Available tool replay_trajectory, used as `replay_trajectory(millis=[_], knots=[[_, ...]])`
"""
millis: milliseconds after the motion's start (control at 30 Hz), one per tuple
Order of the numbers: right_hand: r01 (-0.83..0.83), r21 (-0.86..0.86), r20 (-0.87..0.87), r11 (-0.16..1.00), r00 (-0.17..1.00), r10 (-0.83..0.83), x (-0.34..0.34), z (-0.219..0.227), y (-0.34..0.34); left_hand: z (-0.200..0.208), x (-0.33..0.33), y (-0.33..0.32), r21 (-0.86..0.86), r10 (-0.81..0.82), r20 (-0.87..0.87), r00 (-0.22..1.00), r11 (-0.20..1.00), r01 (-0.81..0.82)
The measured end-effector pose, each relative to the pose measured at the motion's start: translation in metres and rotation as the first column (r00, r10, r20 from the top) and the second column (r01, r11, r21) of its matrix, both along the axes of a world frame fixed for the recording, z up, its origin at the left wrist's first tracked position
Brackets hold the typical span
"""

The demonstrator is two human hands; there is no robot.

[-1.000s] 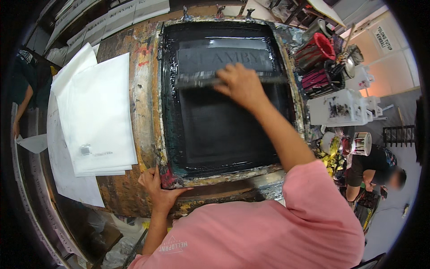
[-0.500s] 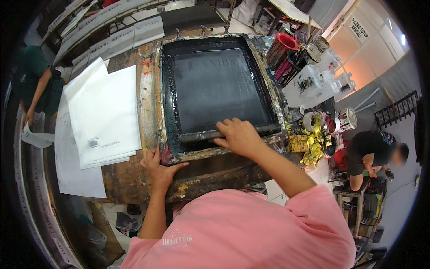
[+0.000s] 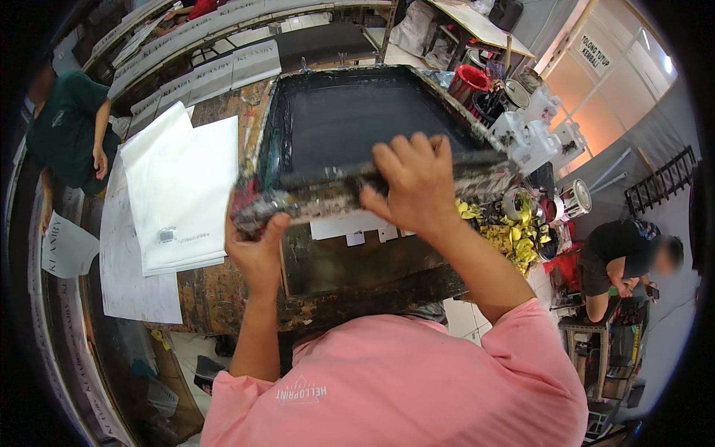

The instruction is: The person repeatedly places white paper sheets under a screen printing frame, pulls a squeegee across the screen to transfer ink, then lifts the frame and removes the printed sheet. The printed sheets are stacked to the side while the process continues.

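Note:
A screen-printing frame [image 3: 302, 210] with a dark, ink-smeared mesh is tilted, its near edge raised off the worn wooden table [image 3: 216, 298]. My left hand [image 3: 255, 253] is closed around its near left corner, thumb on the near face. My right hand [image 3: 417, 186] is closed over the dark bar of a squeegee [image 3: 328, 177] lying along the inside of the near edge; my palm hides part of both. Under the raised edge, part of a white sheet [image 3: 346, 225] shows on the table, with small white pieces beside it.
White printed sheets [image 3: 182, 201] are stacked left of the frame. Paint cans [image 3: 471, 80], clear plastic containers [image 3: 521, 138] and crumpled yellow material [image 3: 514, 242] crowd the right. One person [image 3: 71, 134] stands at left by long tables; another [image 3: 625, 253] sits at right.
The frame's near edge has come up from the table, uncovering the sheet beneath. My left hand has gripped the corner, and my right hand has risen with the squeegee. The person at left has shifted.

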State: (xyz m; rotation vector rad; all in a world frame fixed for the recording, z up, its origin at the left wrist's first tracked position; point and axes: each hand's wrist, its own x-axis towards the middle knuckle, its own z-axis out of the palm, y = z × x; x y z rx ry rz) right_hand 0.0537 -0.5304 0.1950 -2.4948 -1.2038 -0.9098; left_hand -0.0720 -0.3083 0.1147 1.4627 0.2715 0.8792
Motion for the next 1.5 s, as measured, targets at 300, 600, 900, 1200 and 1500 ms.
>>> replay_trajectory(millis=[300,600,900,1200,1500], knots=[[-0.11,0.104,0.162,0.988,0.982,0.093,0.094,0.103,0.036,-0.049,0.107,0.076,0.178,0.079,-0.085,0.993,0.982,-0.063],[-0.041,0.058,-0.223,0.997,0.973,0.053,0.102,0.192,0.057,-0.146,0.337,0.176,0.777,0.133,-0.218,0.967,0.623,0.09],[0.127,-0.009,-0.277,0.992,0.953,-0.124,0.095,0.204,0.066,-0.165,0.37,0.169,0.636,0.009,-0.331,0.944,0.741,0.215],[0.117,0.062,-0.19,0.991,0.976,-0.104,0.089,0.184,0.05,-0.129,0.124,0.233,0.197,0.149,-0.351,0.924,0.977,-0.083],[0.07,0.102,-0.199,0.992,0.979,-0.048,0.086,0.159,0.059,-0.147,-0.134,0.347,0.31,0.717,-0.364,0.594,0.695,-0.649]])
